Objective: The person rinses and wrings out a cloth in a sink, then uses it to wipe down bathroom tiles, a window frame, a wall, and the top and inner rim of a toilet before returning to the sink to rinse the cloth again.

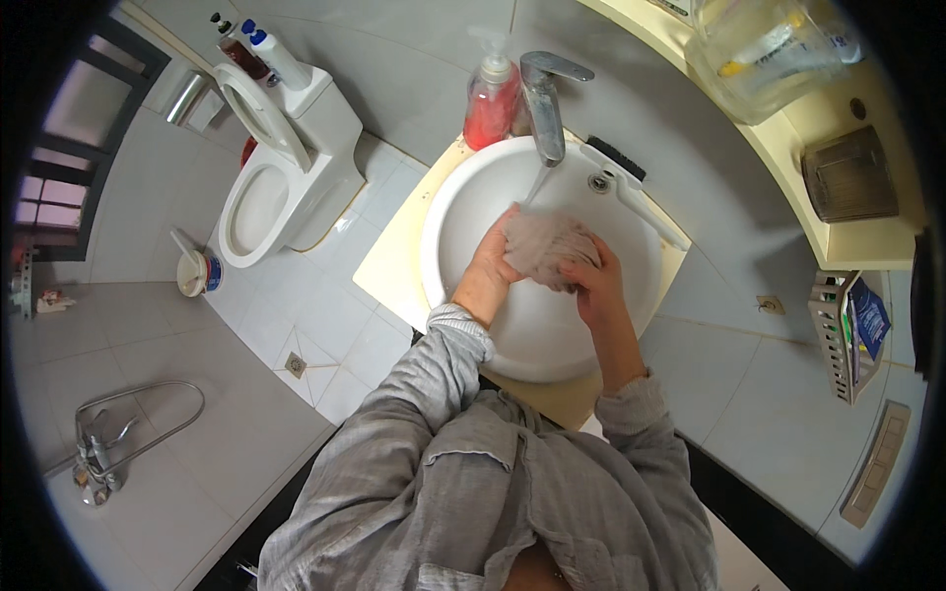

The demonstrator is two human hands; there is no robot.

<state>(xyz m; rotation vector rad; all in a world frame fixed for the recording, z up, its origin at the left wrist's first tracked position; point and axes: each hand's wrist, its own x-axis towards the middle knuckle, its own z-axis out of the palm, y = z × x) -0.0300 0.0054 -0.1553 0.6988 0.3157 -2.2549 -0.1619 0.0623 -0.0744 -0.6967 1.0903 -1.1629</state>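
Observation:
A crumpled pale pinkish-grey cloth (544, 248) is bunched between my two hands over the round white sink (532, 360). My left hand (491, 254) grips its left side, with the fingers partly hidden under the folds. On the right, my right hand (598, 288) is closed on the cloth's edge, thumb and fingers bent around it. Just beyond the cloth, the grey metal faucet (544, 113) lets a thin stream of water fall close to my left fingertips. Whatever lies beneath the bunched cloth is hidden.
Behind the sink stands a pump bottle (492, 98) of red liquid. A black-bristled brush (616, 158) rests at the back right rim. The shelf (680, 49) holds a clear container (764, 59) and a brown cup (849, 175). A toilet (271, 197) stands left, a basket (836, 335) hangs right.

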